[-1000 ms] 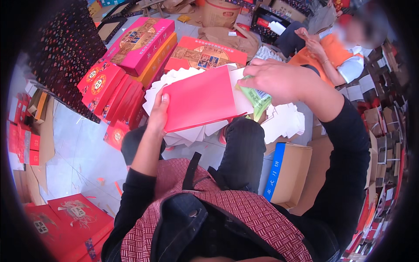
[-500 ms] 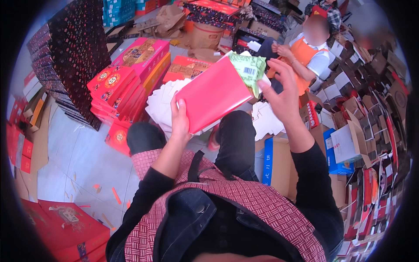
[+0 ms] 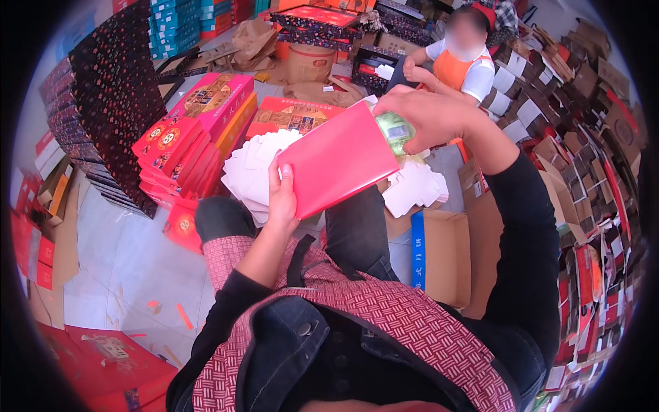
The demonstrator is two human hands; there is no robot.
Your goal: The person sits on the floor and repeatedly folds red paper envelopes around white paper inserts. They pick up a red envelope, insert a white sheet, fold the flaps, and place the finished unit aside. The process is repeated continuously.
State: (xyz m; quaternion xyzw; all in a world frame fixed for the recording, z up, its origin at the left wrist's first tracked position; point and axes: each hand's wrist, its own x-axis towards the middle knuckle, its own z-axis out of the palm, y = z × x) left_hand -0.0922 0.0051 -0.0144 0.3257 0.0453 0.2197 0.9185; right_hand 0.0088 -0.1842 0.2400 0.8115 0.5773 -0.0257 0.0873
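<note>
Left hand (image 3: 283, 199) gripping lower left corner of flat red sleeve (image 3: 338, 159), holding it tilted above lap; right hand (image 3: 427, 115) closing around green packet (image 3: 392, 128) at sleeve's upper right open end, packet partly sitting inside; white card blanks (image 3: 250, 168) lying piled beneath; red gift boxes (image 3: 195, 130) stacking at left on floor; cardboard box (image 3: 443, 257) sitting beside right knee; another person's sleeve (image 3: 480, 74) showing beyond
</note>
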